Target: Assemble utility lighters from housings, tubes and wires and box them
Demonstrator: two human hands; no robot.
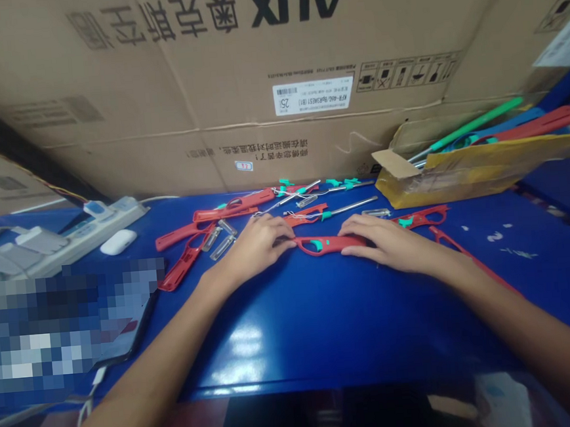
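Note:
A red long-reach lighter (329, 243) with a green trigger lies level between my hands, just above or on the blue table. My left hand (266, 240) pinches its left end between thumb and fingers. Around its right end my right hand (376, 238) is closed, hiding that end. Right behind are a red casing half (309, 215) and a metal lighter tube (353, 206) with a green part. Several more red casing pieces (183, 264) and clear fuel tanks (222, 247) lie to the left. Another red piece with green (421, 218) sits beyond my right wrist.
A yellow-taped carton (479, 172) holding several lighters stands at the back right. A large cardboard box (224, 67) walls off the back. On the left are a power strip (108, 221), a white earphone case (118, 242) and a blurred screen device (66, 323). A long red strip (471, 258) lies under my right forearm.

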